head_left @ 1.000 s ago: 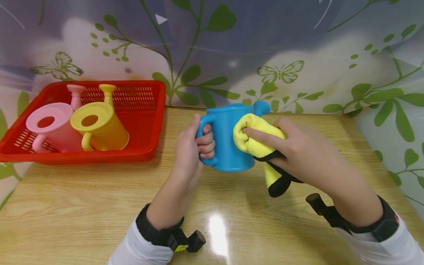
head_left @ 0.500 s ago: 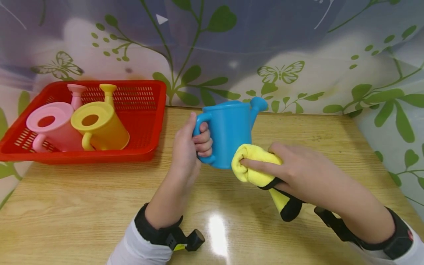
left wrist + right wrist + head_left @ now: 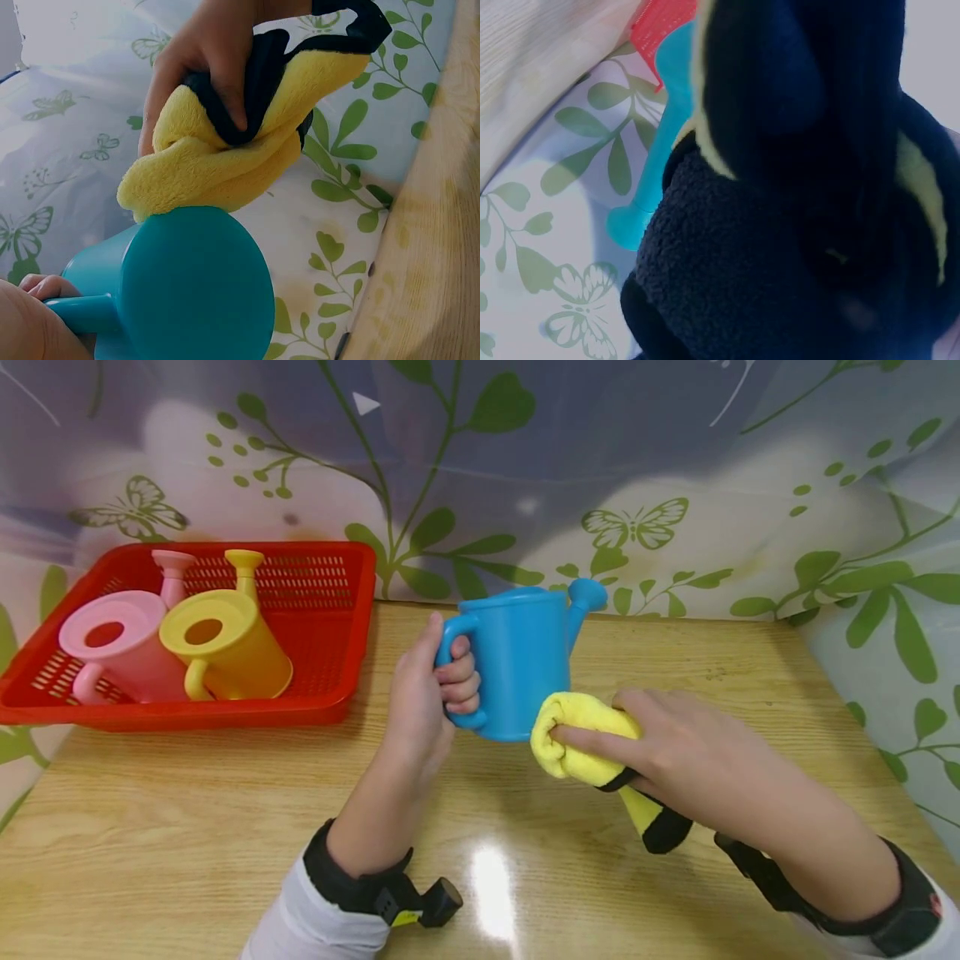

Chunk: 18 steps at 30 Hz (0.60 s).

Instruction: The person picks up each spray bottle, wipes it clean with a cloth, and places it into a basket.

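Observation:
A blue watering can [image 3: 521,660] is held up over the wooden table, its spout pointing right and away. My left hand [image 3: 423,693] grips its handle, fingers curled round it. In my right hand [image 3: 686,756] is a folded yellow cloth with black edging [image 3: 588,739], pinched between thumb and fingers. The cloth is at the can's lower right edge. From the left wrist view, the yellow cloth [image 3: 217,161] lies against the rim of the can's round base [image 3: 202,285]. In the right wrist view the dark side of the cloth [image 3: 727,270] hides most of the hand.
A red plastic basket [image 3: 330,706] stands at the left of the table [image 3: 225,852]. Inside it are a pink watering can [image 3: 142,652] and a yellow watering can [image 3: 240,652]. A leaf-patterned curtain [image 3: 480,485] borders the table at the back and right.
My right hand has brought the cloth down from the can's side to its lower edge, with a small shift right lately. The blue can has moved slightly left, still in my left hand.

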Motion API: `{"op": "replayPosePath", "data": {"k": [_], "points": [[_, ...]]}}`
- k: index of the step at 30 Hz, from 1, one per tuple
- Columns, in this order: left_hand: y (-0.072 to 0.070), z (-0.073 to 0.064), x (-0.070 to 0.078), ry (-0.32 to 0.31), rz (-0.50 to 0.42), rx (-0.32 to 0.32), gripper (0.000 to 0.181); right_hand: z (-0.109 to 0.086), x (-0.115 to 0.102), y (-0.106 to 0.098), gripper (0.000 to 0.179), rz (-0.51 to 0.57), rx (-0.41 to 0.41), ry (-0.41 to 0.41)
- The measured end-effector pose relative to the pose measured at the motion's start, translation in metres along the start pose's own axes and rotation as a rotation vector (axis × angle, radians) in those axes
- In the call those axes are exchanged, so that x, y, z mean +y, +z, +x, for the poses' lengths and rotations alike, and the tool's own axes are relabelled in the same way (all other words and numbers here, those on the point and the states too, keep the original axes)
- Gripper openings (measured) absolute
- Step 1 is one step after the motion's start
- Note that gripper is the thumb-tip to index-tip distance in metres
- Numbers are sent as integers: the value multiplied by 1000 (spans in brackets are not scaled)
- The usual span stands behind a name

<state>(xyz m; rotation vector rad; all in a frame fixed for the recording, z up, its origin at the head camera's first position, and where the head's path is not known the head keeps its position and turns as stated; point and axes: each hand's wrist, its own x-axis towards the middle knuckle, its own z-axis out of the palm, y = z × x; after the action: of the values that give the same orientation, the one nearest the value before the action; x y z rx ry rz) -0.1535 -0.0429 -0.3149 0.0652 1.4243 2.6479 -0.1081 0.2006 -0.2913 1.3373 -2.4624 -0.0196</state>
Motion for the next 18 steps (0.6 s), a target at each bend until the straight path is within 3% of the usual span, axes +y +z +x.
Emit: {"op": "replayPosePath", "data": {"k": [18], "points": [[1, 0, -1, -38, 50, -45, 42, 14, 21, -5, 82, 4, 69, 124]]}}
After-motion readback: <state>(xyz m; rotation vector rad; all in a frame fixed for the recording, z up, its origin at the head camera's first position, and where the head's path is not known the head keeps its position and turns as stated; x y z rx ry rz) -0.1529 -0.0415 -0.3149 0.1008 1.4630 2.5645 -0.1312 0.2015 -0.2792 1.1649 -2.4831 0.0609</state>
